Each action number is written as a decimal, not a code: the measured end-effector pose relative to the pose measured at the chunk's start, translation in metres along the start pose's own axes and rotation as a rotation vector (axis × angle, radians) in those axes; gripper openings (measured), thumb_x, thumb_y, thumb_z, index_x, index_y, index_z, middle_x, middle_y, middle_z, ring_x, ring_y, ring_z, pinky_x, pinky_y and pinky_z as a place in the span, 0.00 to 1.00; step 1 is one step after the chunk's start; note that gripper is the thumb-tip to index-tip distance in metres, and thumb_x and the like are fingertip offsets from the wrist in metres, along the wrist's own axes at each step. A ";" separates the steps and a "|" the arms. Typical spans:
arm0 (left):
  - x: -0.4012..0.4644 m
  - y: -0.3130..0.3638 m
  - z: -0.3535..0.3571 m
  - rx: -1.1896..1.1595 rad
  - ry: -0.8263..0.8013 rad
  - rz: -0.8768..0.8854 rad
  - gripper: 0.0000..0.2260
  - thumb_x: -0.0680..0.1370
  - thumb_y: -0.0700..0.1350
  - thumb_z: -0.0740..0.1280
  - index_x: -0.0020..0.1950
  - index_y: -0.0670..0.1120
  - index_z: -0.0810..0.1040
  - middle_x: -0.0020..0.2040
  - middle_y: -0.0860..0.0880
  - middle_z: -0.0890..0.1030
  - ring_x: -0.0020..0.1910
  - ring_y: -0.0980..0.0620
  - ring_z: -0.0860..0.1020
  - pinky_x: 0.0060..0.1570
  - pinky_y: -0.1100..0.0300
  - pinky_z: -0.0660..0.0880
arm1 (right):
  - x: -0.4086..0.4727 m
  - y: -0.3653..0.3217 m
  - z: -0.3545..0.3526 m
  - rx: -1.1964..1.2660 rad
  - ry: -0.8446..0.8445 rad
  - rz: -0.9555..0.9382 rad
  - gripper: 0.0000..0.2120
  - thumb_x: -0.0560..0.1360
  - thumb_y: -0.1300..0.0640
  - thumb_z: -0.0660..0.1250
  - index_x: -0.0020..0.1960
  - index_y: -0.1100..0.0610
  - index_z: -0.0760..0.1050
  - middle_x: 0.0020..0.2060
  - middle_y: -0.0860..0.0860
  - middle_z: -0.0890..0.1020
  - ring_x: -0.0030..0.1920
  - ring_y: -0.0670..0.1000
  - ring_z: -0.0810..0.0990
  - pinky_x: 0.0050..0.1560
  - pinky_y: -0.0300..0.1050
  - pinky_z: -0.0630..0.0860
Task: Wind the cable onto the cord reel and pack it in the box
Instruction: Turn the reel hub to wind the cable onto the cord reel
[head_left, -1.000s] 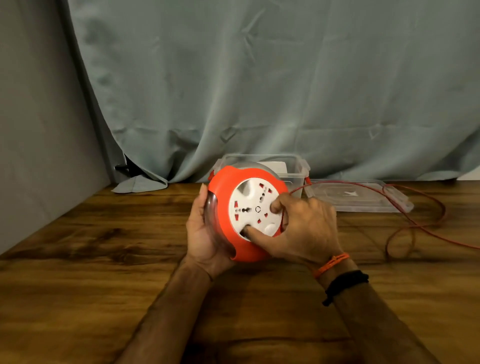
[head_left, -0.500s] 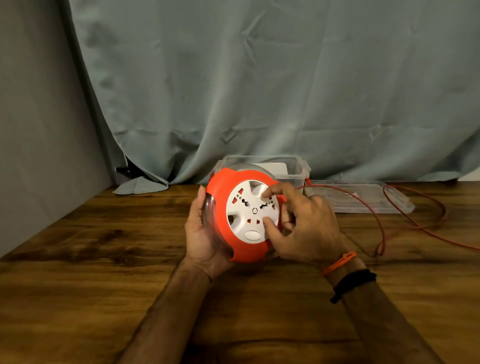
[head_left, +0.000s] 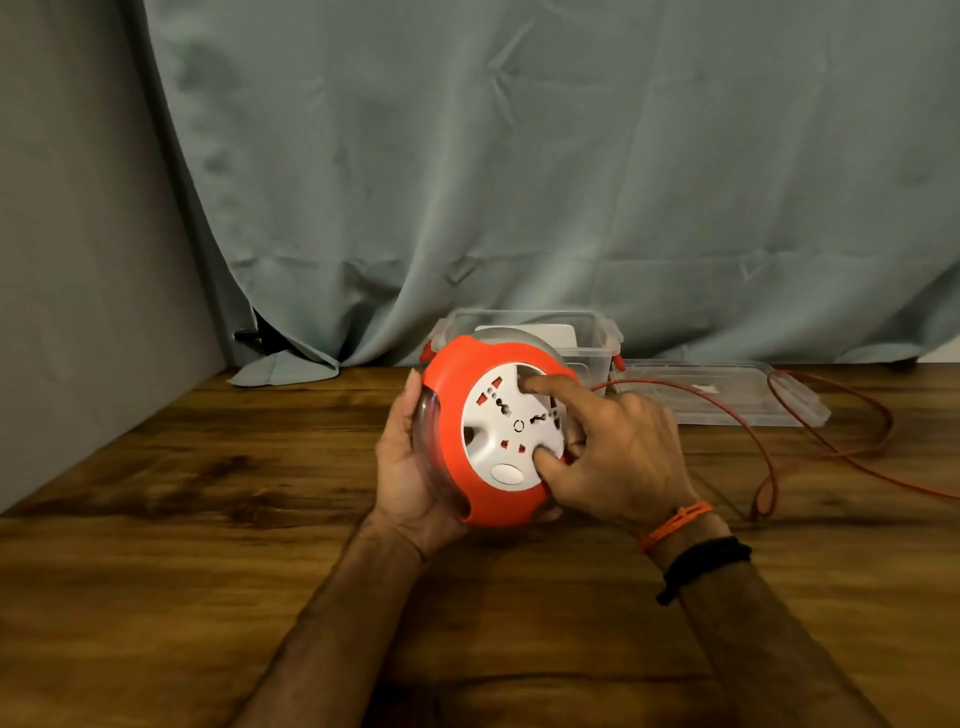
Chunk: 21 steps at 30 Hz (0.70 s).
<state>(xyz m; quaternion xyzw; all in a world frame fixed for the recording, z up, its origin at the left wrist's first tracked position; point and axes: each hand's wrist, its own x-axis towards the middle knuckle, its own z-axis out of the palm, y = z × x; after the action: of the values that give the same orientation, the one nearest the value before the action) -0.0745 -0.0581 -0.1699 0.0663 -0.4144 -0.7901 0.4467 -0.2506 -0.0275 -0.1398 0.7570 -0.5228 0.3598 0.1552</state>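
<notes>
Fingers (head_left: 540, 387) of right hand (head_left: 618, 452) press cord reel (head_left: 467, 415).

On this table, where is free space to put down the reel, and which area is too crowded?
Free: the bare wood of the table left of the left hand, up to the grey wall, and the near strip on both sides of the forearms. Crowded: right of the right hand, where the red cable loops, and the back, with the clear box and its lid.

Orange cord reel (head_left: 457, 415) tilted upright before the clear open box (head_left: 592, 345), its red cable (head_left: 769, 457) trailing loose rightward
</notes>
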 end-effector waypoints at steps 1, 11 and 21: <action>0.000 0.000 0.001 -0.009 0.001 0.020 0.35 0.72 0.70 0.61 0.71 0.48 0.74 0.69 0.37 0.75 0.67 0.32 0.72 0.59 0.26 0.69 | -0.001 0.000 0.001 -0.014 0.025 0.024 0.28 0.62 0.37 0.65 0.62 0.43 0.74 0.32 0.48 0.79 0.39 0.55 0.80 0.46 0.48 0.76; 0.001 0.000 -0.003 0.036 0.079 0.122 0.32 0.74 0.67 0.58 0.64 0.45 0.81 0.62 0.39 0.81 0.61 0.39 0.79 0.55 0.44 0.79 | -0.001 -0.018 0.011 0.063 0.055 0.162 0.36 0.65 0.21 0.56 0.25 0.55 0.71 0.21 0.46 0.74 0.29 0.48 0.75 0.36 0.44 0.75; 0.001 -0.002 -0.009 0.011 0.045 0.133 0.31 0.73 0.69 0.60 0.66 0.48 0.79 0.64 0.40 0.80 0.61 0.38 0.79 0.52 0.41 0.78 | 0.003 -0.003 -0.005 0.229 0.042 -0.016 0.16 0.67 0.51 0.66 0.55 0.48 0.74 0.21 0.45 0.68 0.27 0.47 0.72 0.40 0.50 0.78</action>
<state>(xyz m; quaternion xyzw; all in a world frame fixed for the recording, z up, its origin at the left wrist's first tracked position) -0.0721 -0.0637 -0.1764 0.0591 -0.4122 -0.7547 0.5070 -0.2496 -0.0252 -0.1339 0.7663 -0.4689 0.4316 0.0814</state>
